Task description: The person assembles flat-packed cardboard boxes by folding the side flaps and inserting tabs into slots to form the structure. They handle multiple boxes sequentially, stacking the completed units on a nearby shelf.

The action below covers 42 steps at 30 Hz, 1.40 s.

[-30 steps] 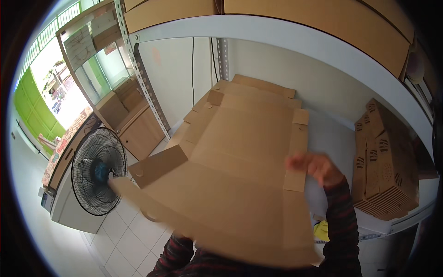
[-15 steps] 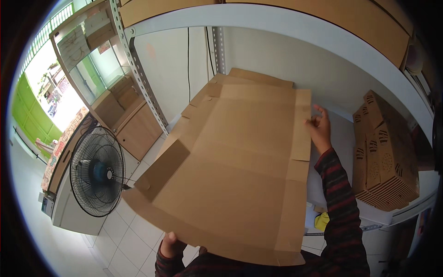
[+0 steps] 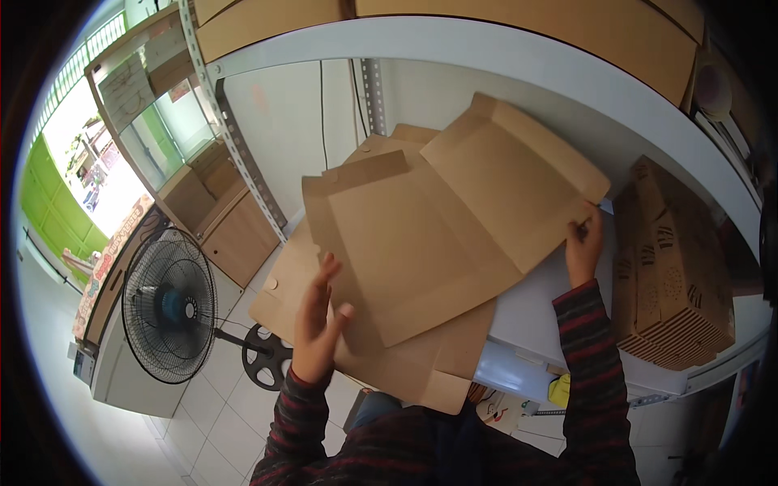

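two big cardboard pieces on the shelf [image 3: 531, 312] here: the top sheet [image 3: 413, 235] lies skewed over the lower sheet [image 3: 413, 377]. left grip [image 3: 318, 324] is released, fingers spread just beside the top sheet's left edge. right grip [image 3: 582, 243] looks like it's pinching that sheet's right edge. as far as i can judge, done = top sheet opened out, one flap up at the far left; left undone = the other creases, nothing closed up. lower sheet pokes past the shelf's front edge. bit of bare shelf before the carton stack [image 3: 673, 271], but the overhead beam [image 3: 454, 40] limits lifting imo.
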Tool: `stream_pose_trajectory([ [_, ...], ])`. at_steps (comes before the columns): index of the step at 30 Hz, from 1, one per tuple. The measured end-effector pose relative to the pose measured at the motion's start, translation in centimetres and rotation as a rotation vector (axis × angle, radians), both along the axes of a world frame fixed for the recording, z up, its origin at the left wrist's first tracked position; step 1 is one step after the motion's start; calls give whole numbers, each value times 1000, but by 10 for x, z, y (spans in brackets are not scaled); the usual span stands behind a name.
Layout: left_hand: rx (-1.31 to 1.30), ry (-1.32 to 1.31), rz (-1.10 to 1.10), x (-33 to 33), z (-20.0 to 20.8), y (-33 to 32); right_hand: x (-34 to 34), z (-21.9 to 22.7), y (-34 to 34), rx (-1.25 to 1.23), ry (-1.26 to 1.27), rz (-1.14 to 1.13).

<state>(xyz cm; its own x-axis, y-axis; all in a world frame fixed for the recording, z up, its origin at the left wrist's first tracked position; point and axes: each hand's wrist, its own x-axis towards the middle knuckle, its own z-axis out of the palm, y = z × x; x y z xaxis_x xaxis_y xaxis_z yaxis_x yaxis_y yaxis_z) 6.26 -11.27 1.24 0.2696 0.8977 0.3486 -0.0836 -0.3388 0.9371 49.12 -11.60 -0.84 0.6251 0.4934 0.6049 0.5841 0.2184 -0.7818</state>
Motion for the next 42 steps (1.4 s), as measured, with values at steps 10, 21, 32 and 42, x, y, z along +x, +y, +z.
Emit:
stream_pose_trajectory([
  [10, 300, 910, -4, -16, 11, -26, -5, 9, -4, -255, -260, -121],
  [21, 380, 456, 130, -34, -36, -8, -92, 29, -23, 120, -804, 304],
  [32, 210, 418, 338, -35, -47, -14, -208, 13, -13, 242, -1262, 737],
  [42, 556, 589, 276, -6, 8, -13, -203, 21, -22, 419, -1321, 687],
])
